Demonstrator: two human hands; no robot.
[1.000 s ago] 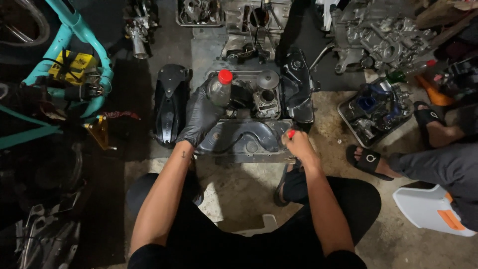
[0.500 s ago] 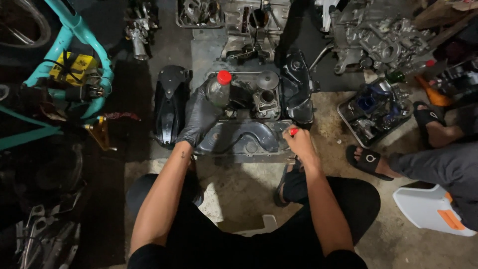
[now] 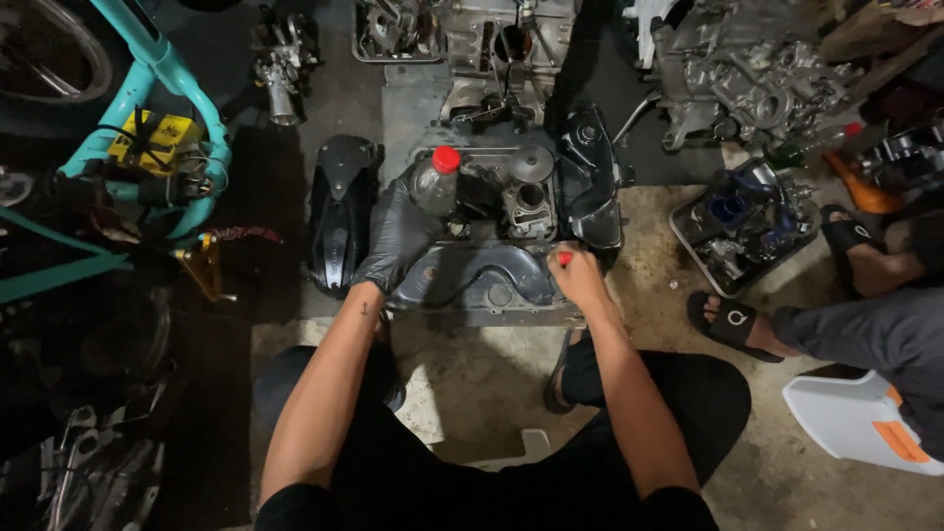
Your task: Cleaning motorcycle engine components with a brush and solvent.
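The right hand (image 3: 580,277) grips a red-handled tool (image 3: 564,258) against the engine case (image 3: 487,280).

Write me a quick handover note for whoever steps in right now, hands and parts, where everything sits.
Left hand, in a black glove, rests on the engine block beside a clear bottle with a red cap.
Right hand, bare, has its grip on a red-handled tool at the block's right edge.
The block sits on the floor between the knees; a black cover lies to its left, a tray of parts to its right.
The cylinder bore is open. How far the fasteners are undone cannot be told.
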